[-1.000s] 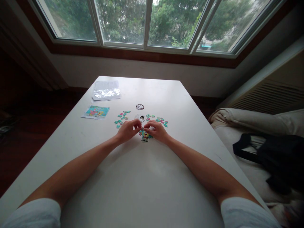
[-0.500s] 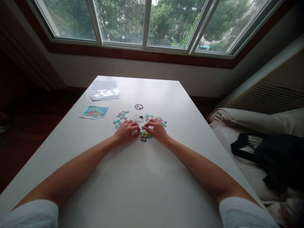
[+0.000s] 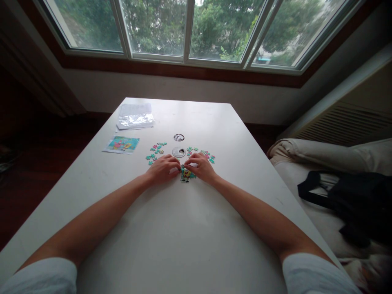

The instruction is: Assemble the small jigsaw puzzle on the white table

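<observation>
Between my hands lies a partly joined jigsaw puzzle (image 3: pixel 187 174) showing a yellow cartoon figure on teal. My right hand (image 3: pixel 202 168) pinches a small puzzle piece (image 3: pixel 183 166) at the puzzle's upper edge. At the puzzle's left edge, my left hand (image 3: pixel 164 169) has its fingers curled together with the tips down by the pieces; whatever is between them is too small to make out. Loose teal and pink puzzle pieces (image 3: pixel 155 152) are spread beyond my left hand, and more loose pieces (image 3: pixel 192 150) lie beyond my right.
A round lid-like disc (image 3: pixel 179 152) and a second round item (image 3: pixel 179 138) sit past the puzzle on the white table (image 3: pixel 190 237). To the left are a picture card (image 3: pixel 123 144) and a clear plastic packet (image 3: pixel 135 116). A dark bag (image 3: pixel 361 200) rests on the seat at right.
My right hand's fingertips and the piece have shifted slightly left, close to the puzzle's upper left. My left hand stays nearly in place.
</observation>
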Demonstrator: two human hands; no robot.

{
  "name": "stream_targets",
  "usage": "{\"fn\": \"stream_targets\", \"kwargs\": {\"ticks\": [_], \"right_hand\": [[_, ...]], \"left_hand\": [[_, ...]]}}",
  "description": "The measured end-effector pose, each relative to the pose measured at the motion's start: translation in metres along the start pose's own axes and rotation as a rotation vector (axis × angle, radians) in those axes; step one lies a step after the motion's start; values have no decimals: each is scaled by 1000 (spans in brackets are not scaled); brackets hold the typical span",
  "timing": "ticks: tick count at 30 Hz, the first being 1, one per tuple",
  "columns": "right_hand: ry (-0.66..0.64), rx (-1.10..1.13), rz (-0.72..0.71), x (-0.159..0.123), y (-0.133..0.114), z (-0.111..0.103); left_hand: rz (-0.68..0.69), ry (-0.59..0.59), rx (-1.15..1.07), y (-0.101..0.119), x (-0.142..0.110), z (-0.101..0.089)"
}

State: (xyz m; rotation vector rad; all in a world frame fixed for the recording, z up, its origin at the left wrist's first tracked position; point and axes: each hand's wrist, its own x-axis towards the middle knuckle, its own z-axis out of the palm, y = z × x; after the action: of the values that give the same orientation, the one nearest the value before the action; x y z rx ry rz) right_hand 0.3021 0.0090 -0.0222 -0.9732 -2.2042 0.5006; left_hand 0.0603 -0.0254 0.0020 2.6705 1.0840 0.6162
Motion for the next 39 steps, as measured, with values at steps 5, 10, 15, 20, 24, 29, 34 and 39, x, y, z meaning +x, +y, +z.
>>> {"fn": "stream_targets", "kwargs": {"ticks": [5, 10, 15, 20, 24, 29, 34, 39], "right_hand": [[-11, -10, 9, 0, 1, 1], [-26, -37, 31, 1, 1, 1], [-30, -87, 61, 2, -3, 2], [-13, -132, 46, 1, -7, 4], [5, -180, 25, -1, -8, 5], [-4, -184, -2, -2, -9, 2], [-44, -163, -48, -3, -9, 0], [-75, -174, -69, -3, -8, 0]], "left_hand": [[2, 8, -27, 1, 1, -2], [5, 14, -41, 1, 0, -2], [15, 10, -37, 2, 1, -1], [10, 23, -54, 5, 2, -2], [4, 29, -63, 6, 2, -2], [11, 7, -51, 5, 1, -2], [4, 9, -60, 4, 1, -1], [7, 10, -56, 4, 0, -1]]}}
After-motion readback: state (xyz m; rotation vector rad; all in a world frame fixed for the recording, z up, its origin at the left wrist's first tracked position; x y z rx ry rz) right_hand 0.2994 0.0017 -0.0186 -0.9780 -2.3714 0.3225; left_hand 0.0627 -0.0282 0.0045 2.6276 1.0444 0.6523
